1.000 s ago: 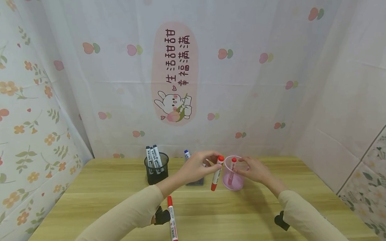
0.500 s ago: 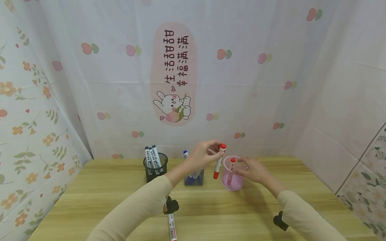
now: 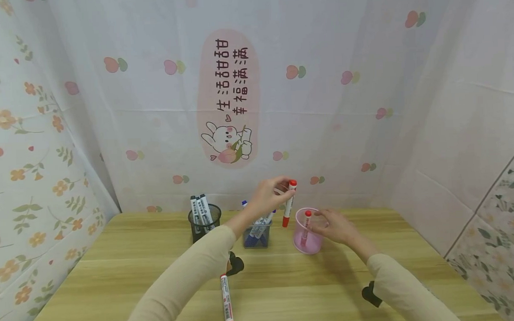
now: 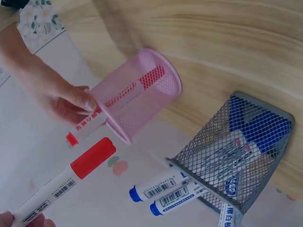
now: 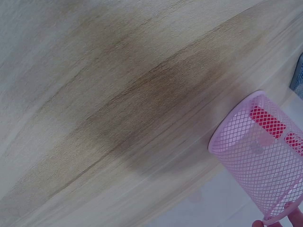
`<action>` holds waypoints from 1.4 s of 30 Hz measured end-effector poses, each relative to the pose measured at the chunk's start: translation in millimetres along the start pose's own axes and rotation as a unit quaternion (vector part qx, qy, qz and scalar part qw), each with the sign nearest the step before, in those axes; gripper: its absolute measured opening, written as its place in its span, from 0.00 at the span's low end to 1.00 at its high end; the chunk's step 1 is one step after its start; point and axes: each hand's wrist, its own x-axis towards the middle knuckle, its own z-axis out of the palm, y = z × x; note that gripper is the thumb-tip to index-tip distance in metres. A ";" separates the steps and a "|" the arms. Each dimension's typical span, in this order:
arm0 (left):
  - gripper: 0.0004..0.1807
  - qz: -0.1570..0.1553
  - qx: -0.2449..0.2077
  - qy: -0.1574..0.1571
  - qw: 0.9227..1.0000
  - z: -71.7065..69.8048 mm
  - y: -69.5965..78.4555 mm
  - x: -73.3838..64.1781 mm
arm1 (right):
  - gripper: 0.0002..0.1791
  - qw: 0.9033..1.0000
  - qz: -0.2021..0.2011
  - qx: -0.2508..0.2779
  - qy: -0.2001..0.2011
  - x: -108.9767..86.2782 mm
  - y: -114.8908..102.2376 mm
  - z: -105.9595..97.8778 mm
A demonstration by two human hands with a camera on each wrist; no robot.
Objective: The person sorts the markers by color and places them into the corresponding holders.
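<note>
Red marker (image 3: 288, 203), pinched upright in the left hand (image 3: 270, 196), has risen above and just left of the pink mesh cup (image 3: 308, 236), whose rim the right hand (image 3: 333, 226) steadies with curled fingers, ready for insertion.

Left hand (image 4: 9, 221) mostly out of frame

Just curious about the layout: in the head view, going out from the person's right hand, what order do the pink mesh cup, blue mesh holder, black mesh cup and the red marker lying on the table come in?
From the right hand:
1. Pink mesh cup, touching its rim.
2. Blue mesh holder, left of it.
3. Black mesh cup, farther left, and the lying red marker, near front: too close to call.
</note>
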 end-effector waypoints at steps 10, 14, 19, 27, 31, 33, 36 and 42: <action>0.15 -0.007 0.005 0.022 1.000 -0.5 -1.6 15.1 | 0.30 1.000 0.000 -0.002 -0.007 -0.1 -3.1 -3.2; 0.16 -0.010 0.015 0.020 1.000 1.6 -1.9 18.9 | 0.29 1.000 -0.002 -0.006 -0.004 -0.4 -2.3 -3.0; 0.17 -0.012 0.023 0.020 0.999 4.7 -2.7 24.2 | 0.30 1.000 0.000 -0.007 -0.005 -0.1 -2.0 -2.0; 0.17 -0.009 0.019 0.017 1.000 12.9 -1.1 35.8 | 0.30 1.000 0.010 -0.008 -0.005 0.0 -2.1 -2.0; 0.14 -0.015 0.005 0.013 1.000 19.5 0.1 39.4 | 0.30 1.000 0.005 -0.003 -0.001 -0.7 -1.9 -1.9; 0.12 -0.020 -0.002 0.008 1.000 23.5 0.2 40.2 | 0.30 1.000 0.002 -0.003 0.000 -1.2 -1.5 -1.7; 0.11 -0.024 -0.007 0.003 1.000 29.3 1.0 40.6 | 0.30 1.000 0.002 0.000 0.001 -1.7 -1.3 -1.8; 0.13 -0.009 0.000 0.000 1.000 40.2 2.0 42.1 | 0.30 1.000 0.007 0.006 0.002 -1.9 -1.7 -2.3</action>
